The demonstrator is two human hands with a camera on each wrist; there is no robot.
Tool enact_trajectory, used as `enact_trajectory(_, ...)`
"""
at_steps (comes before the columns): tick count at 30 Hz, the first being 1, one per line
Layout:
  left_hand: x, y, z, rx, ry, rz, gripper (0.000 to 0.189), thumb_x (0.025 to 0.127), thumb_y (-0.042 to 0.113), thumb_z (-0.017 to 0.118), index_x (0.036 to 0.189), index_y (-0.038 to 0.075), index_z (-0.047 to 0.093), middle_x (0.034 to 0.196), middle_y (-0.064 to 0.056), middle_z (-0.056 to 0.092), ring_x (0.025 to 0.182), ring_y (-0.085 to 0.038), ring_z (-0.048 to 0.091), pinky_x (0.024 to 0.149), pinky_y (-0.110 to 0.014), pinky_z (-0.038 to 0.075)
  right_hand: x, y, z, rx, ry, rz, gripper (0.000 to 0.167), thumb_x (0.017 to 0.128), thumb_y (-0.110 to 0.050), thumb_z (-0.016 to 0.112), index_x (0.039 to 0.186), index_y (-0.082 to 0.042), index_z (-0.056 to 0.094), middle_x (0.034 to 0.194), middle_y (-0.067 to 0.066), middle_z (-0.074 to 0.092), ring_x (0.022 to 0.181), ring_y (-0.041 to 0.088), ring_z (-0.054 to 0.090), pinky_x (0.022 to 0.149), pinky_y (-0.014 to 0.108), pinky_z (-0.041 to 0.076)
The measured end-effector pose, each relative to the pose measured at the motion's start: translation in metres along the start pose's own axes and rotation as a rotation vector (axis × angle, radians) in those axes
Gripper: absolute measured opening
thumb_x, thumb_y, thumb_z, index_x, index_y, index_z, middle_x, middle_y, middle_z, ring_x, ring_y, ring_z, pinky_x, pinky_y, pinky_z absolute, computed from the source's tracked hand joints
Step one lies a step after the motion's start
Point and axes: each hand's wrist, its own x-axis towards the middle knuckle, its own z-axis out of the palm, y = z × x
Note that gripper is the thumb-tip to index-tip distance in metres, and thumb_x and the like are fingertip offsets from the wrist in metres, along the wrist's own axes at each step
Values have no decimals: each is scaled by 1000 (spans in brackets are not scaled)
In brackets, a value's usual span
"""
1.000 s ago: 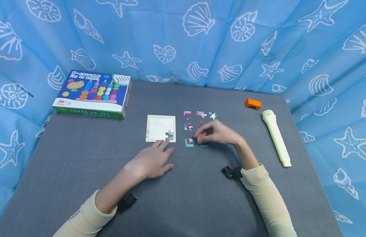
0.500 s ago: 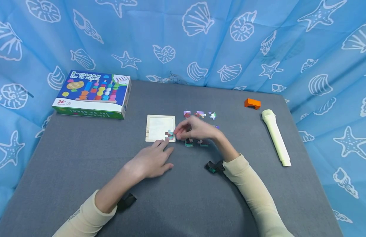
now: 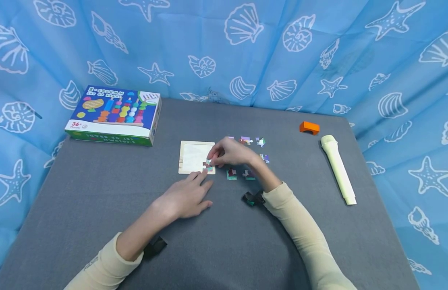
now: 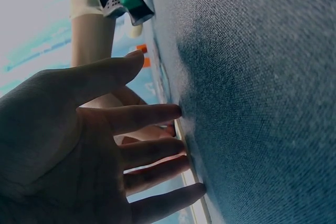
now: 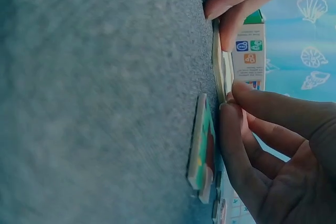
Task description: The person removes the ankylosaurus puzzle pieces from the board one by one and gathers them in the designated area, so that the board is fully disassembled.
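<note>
A square wooden puzzle tray (image 3: pixel 191 155) lies on the grey table, with jigsaw pieces (image 3: pixel 207 168) fitted in its lower right corner. My left hand (image 3: pixel 185 195) rests flat with spread fingers, its fingertips on the tray's near edge. Over the tray's right side, my right hand (image 3: pixel 233 152) pinches a small puzzle piece between thumb and fingers; the fingertips hide most of it. In the right wrist view the thumb and index finger of that right hand (image 5: pixel 278 140) meet at the tray's rim. A loose puzzle piece (image 5: pixel 203 142) lies beside them.
Several loose jigsaw pieces (image 3: pixel 249 175) lie right of the tray, some hidden under the right hand. A bead-set box (image 3: pixel 113 114) stands at the back left. An orange arch block (image 3: pixel 309 127) and a pale yellow toy microphone (image 3: pixel 338 169) lie on the right.
My right hand has moved left from the loose pieces to the tray's right side, its fingertips now over the placed pieces. The left hand has stayed put.
</note>
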Motion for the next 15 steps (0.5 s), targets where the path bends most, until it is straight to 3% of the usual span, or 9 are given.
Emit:
enact_trajectory(10, 0, 1, -1, -17, -22, -16, 65, 111, 43, 62, 162, 6, 49, 180, -19, 27, 168, -39, 28, 128, -60, 42, -1, -3, 6, -2, 13, -2, 11, 97, -4, 77, 108, -1, 76, 87, 8, 73, 75, 13, 69, 70, 25, 59)
enact_trajectory(15, -1, 2, -3, -43, -38, -29, 64, 111, 42, 61, 162, 6, 49, 179, -20, 29, 169, -38, 25, 128, -62, 41, -3, -5, 8, 48, 18, 2, 11, 99, -3, 75, 109, -3, 71, 89, 11, 77, 79, 16, 75, 73, 28, 63)
